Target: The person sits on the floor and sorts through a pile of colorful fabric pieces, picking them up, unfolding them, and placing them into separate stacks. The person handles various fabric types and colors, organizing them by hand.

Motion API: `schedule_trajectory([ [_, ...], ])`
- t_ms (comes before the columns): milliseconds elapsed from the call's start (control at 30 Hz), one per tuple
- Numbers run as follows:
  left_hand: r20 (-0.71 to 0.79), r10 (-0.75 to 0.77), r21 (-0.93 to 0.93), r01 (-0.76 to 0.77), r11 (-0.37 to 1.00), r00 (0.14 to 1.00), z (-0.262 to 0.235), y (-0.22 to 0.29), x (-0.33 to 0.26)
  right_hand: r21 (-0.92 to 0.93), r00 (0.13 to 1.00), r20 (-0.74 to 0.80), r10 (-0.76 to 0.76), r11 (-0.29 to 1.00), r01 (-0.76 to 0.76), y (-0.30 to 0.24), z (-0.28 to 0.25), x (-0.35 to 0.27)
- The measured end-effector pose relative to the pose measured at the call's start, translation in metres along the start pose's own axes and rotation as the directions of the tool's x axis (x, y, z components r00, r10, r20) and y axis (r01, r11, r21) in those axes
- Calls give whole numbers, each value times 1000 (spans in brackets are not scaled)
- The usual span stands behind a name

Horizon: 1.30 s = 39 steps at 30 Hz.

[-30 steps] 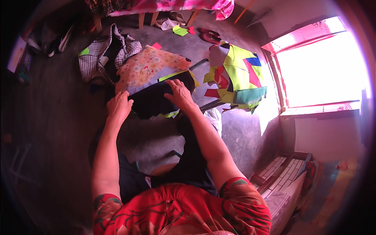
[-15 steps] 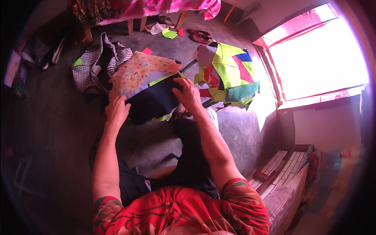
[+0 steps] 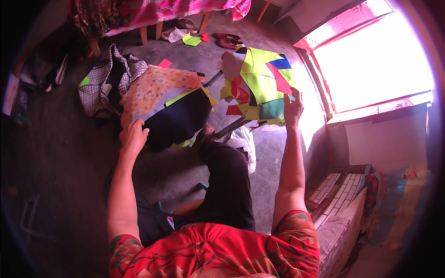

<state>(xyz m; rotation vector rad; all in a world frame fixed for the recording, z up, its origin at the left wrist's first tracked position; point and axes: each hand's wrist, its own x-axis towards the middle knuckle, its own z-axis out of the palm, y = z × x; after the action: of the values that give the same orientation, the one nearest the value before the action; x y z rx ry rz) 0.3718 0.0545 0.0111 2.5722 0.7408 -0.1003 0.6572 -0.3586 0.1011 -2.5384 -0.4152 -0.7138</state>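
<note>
My left hand (image 3: 134, 136) is closed at the near left edge of a black cloth piece (image 3: 178, 118), its thumb along the edge. This piece lies over a peach floral cloth (image 3: 155, 85), with grey and yellow-green strips between them. Out to the right, my right hand (image 3: 293, 106) has its fingers curled at the right end of a teal cloth piece (image 3: 271, 110). The teal piece lies on the near side of a heap of yellow-green, red and blue cloth scraps (image 3: 259, 72). The fingertips are partly hidden.
A checked garment (image 3: 95, 88) lies left of the floral cloth. Shoes (image 3: 227, 40) and scraps (image 3: 191, 40) are on the floor by a pink-covered bed (image 3: 176, 14). A white bag (image 3: 243, 143) lies beside my leg. A bright window (image 3: 375, 60) is at the right.
My right hand has left the black cloth's right side and moved right to the scrap heap. My left hand stays at the black cloth's edge. The view has shifted slightly.
</note>
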Motion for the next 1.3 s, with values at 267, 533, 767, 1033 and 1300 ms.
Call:
schedule_trajectory([
  [267, 16, 18, 7, -19, 1000, 1000, 2, 5, 5, -363, 951, 244, 190, 927, -92, 61, 24, 27],
  [533, 9, 25, -1, -25, 1000, 1000, 2, 10, 9, -424, 960, 251, 123, 906, -5, 84, 31, 49],
  [767, 9, 0, -3, 0, 1000, 1000, 3, 6, 10, -478, 964, 241, 112, 878, 17, 76, 43, 57],
  [1033, -44, 29, -27, -30, 999, 999, 0, 3, 7, -436, 967, 157, 202, 893, -115, 73, 48, 64],
  [1300, -8, 2, -20, -2, 1000, 1000, -5, 1, 7, 541, 963, 9, 270, 808, -232, 57, 47, 71],
])
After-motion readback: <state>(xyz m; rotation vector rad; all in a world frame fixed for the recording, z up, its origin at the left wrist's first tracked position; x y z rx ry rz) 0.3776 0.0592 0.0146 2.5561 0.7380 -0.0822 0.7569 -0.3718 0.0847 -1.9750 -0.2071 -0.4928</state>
